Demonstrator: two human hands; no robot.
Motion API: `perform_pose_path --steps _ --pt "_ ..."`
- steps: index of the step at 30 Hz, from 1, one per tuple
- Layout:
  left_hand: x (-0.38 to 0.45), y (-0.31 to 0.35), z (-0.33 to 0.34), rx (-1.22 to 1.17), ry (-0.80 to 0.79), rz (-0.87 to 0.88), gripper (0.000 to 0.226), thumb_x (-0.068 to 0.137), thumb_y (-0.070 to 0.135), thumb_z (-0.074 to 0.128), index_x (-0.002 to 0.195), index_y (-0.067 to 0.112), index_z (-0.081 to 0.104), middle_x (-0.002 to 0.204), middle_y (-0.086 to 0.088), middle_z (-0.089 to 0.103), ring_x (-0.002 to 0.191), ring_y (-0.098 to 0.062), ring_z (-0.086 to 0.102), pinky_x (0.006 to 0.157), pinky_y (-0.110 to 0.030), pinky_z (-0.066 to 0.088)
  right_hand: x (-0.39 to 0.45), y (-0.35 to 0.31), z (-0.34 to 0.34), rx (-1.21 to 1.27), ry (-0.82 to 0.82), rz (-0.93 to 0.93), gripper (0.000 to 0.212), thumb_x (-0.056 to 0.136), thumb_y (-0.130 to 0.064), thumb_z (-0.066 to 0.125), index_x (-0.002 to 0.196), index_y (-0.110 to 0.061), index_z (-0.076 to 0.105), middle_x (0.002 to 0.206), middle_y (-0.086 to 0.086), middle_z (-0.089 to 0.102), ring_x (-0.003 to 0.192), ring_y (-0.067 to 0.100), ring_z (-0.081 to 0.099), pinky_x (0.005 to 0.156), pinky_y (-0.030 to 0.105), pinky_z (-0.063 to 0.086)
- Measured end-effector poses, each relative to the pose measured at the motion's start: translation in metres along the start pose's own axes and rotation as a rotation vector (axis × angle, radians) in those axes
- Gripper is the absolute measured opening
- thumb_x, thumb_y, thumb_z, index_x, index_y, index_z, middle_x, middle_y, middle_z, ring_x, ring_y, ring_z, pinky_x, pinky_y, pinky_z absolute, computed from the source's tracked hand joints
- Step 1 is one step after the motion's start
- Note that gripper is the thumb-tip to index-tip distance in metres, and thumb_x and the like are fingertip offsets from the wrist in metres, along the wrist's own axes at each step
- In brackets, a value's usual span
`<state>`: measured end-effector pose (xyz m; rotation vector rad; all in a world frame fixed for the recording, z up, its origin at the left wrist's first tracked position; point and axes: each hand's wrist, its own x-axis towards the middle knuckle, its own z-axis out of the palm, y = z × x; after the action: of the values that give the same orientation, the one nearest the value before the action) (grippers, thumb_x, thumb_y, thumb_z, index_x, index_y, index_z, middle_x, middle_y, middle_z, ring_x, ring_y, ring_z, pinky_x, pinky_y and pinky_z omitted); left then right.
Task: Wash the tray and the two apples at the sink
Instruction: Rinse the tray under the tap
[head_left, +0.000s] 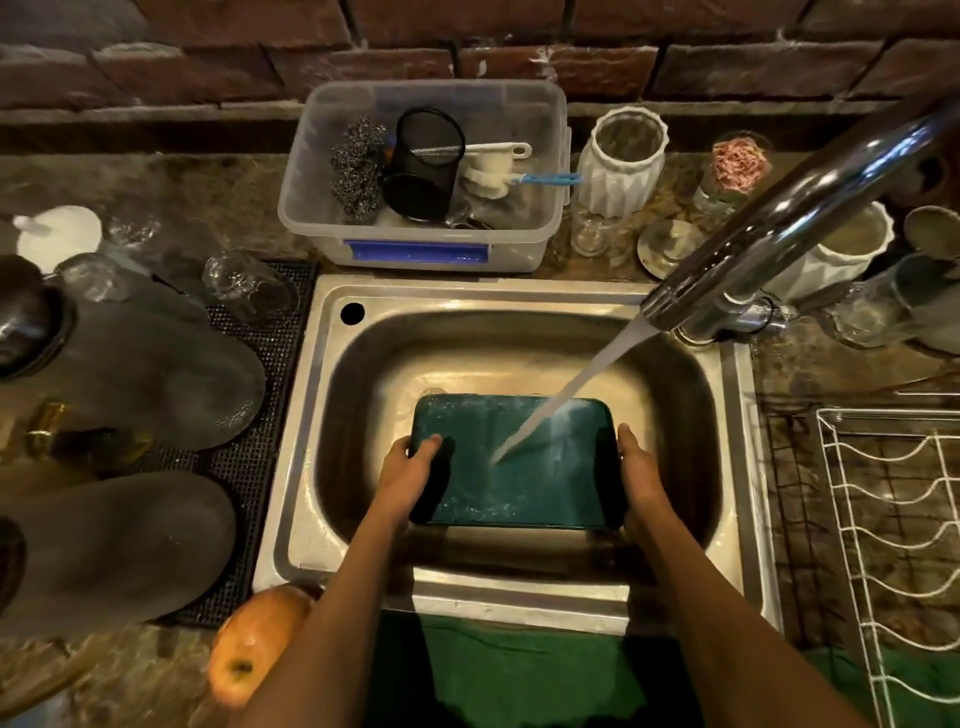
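Hands gripping the green tray over the sink: left hand and right hand clamping opposite edges under the tap stream. Wet rim possibly slipping. Apple, apparently just one showing, waiting on the worktop.

We see the dark green rectangular tray held between our two hands over the sink, wet, with water falling on it. One orange-yellow apple lies just outside our left forearm.
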<state>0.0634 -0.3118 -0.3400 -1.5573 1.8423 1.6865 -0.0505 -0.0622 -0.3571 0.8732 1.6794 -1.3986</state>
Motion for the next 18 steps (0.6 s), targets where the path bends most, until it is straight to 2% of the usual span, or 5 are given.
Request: perform_pose_path --steps 4,8,11,14,18 --pt "-0.011 0.005 -0.01 -0.046 0.046 0.094 0.014 0.097 0.028 0.061 0.109 0.024 0.056 0.091 0.0 0.064 0.075 -0.012 0.062 0.045 -0.014 0.046 -0.014 0.004 0.002 0.084 -0.058 -0.031 0.053 0.095 -0.061 0.043 0.115 -0.019 0.07 0.114 0.013 0.072 0.109 0.033 0.066 0.098 0.05 0.052" --pt "-0.013 0.006 -0.019 -0.075 0.076 0.157 0.031 0.095 0.024 0.063 0.126 0.025 0.056 0.102 -0.001 0.066 0.081 -0.014 0.065 0.048 -0.017 0.049 -0.027 -0.001 0.001 0.161 -0.072 -0.202 0.046 0.098 -0.046 0.047 0.112 -0.007 0.066 0.104 0.024 0.067 0.096 0.027 0.065 0.093 0.058 0.053" --pt "-0.011 0.004 -0.022 -0.093 0.089 0.161 0.045 0.095 0.027 0.064 0.137 0.017 0.053 0.119 -0.008 0.063 0.091 -0.012 0.063 0.06 -0.015 0.053 -0.038 -0.014 0.004 0.211 -0.104 -0.286 0.03 0.099 -0.04 0.049 0.093 -0.019 0.071 0.088 0.007 0.071 0.074 0.015 0.07 0.063 0.035 0.059" --pt "-0.009 0.002 -0.016 -0.17 0.058 0.091 0.05 0.095 0.027 0.063 0.141 0.013 0.051 0.131 -0.012 0.061 0.116 -0.028 0.061 0.099 -0.038 0.052 -0.044 -0.029 0.001 0.191 -0.125 -0.342 0.029 0.1 -0.033 0.051 0.108 -0.011 0.067 0.099 0.01 0.073 0.088 0.023 0.069 0.077 0.04 0.057" --pt "-0.008 0.006 0.001 -0.227 0.004 0.041 0.017 0.097 0.019 0.058 0.111 0.017 0.068 0.11 -0.016 0.071 0.105 -0.037 0.066 0.091 -0.05 0.055 -0.053 -0.057 -0.005 0.063 -0.11 -0.396 0.025 0.101 -0.031 0.049 0.103 -0.021 0.072 0.104 0.004 0.073 0.098 0.023 0.067 0.074 0.036 0.054"
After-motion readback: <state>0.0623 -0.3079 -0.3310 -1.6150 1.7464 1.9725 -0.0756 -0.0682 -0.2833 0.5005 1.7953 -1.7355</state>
